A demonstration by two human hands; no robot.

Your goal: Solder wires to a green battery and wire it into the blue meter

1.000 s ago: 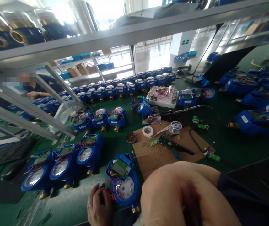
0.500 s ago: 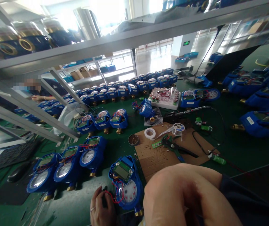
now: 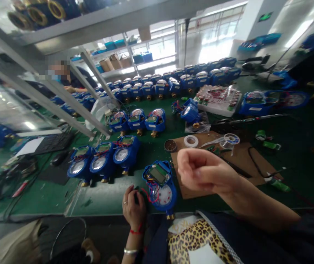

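The left hand (image 3: 133,209) has a thin ring (image 3: 124,202) on one finger. A red string (image 3: 136,231) goes around the left wrist, and a shiny silver bracelet (image 3: 130,251) sits a bit further down the arm. The right hand (image 3: 204,171) is bare with no ring showing, its arm goes into a dark blue sleeve (image 3: 307,234), and down by the lap there is cloth with a yellow and brown leopard-spot pattern (image 3: 198,238).
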